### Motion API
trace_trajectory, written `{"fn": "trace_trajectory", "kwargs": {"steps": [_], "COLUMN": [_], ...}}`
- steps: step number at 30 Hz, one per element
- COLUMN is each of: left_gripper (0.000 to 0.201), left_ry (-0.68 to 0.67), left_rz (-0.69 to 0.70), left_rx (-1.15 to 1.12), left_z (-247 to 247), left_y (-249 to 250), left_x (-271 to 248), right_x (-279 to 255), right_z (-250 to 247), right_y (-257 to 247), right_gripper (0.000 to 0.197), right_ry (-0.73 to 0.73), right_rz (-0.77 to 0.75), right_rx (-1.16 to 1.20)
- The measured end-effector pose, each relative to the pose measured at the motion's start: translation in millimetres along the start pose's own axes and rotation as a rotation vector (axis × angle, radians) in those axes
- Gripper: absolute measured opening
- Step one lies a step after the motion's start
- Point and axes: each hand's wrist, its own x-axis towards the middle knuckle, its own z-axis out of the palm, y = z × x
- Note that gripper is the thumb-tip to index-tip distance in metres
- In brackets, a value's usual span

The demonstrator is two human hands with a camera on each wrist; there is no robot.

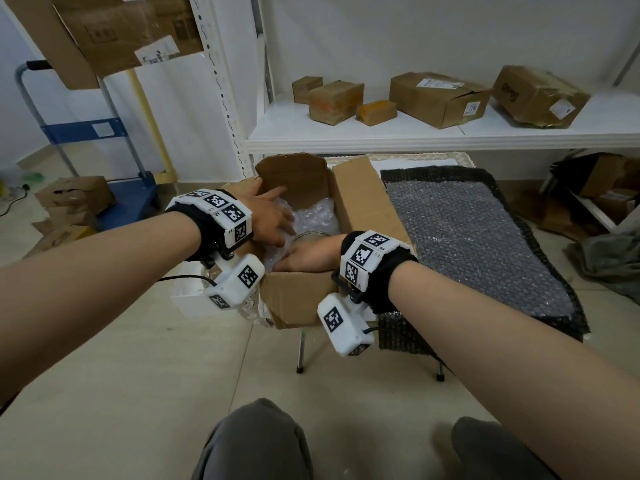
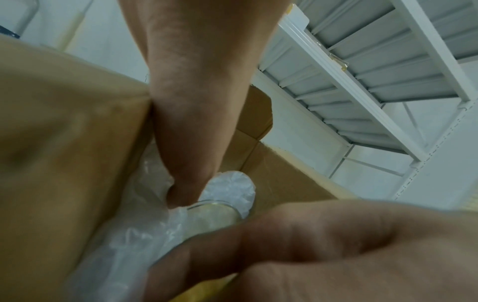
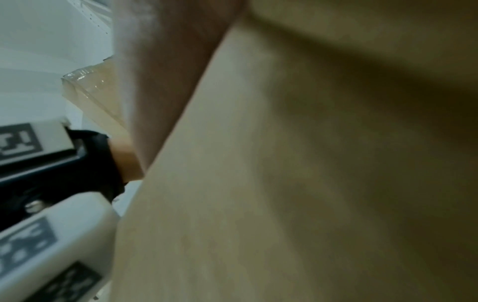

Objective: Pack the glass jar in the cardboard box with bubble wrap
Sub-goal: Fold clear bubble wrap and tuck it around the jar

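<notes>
Left hand point(image 1: 273, 220): fingers spread straight, pressing bubble wrap point(image 1: 318, 213) beside the jar.
Right hand point(image 1: 308, 256): fingers hidden; grip unclear.
Jar point(image 1: 308, 237): between both hands, inside the box point(image 1: 294, 299).
Spare wrap point(image 1: 467, 244): right of box.

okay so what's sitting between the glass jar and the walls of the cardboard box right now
Clear bubble wrap pads the gap between the glass jar and the cardboard box walls; the head view shows it best.

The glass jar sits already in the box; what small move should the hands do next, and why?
Probably tuck the clear bubble wrap closer around the glass jar. Its rim is uncovered inside the cardboard box, and the left hand and right hand are both there.
</notes>
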Motion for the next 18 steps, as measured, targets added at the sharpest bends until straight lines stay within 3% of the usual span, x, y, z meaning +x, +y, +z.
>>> {"fn": "trace_trajectory", "kwargs": {"steps": [3, 8, 11, 13, 15, 18], "left_gripper": [0.056, 0.041, 0.044, 0.049, 0.051, 0.05], "left_ry": [0.064, 0.241, 0.107, 0.04, 0.021, 0.026], "left_rz": [0.014, 0.077, 0.034, 0.008, 0.019, 0.045], "left_rx": [-0.025, -0.006, -0.004, -0.014, -0.028, -0.111], "left_z": [-6, -30, -38, -44, -51, -62], "left_y": [-3, -6, 1, 5, 5, -2], "left_x": [3, 0, -2, -3, -7, -17], "right_x": [-6, -3, 6, 12, 11, 8], "right_z": [-2, -13, -11, -11, -13, -20], "right_y": [0, 7, 9, 5, 1, 2], "right_gripper": [0.046, 0.016, 0.03, 0.027, 0.018, 0.034], "right_ry": [0.041, 0.095, 0.113, 0.11, 0.081, 0.098], "right_rz": [-0.006, 0.011, 0.071, 0.089, 0.097, 0.112], "right_rx": [0.084, 0.19, 0.257, 0.237, 0.186, 0.134]}}
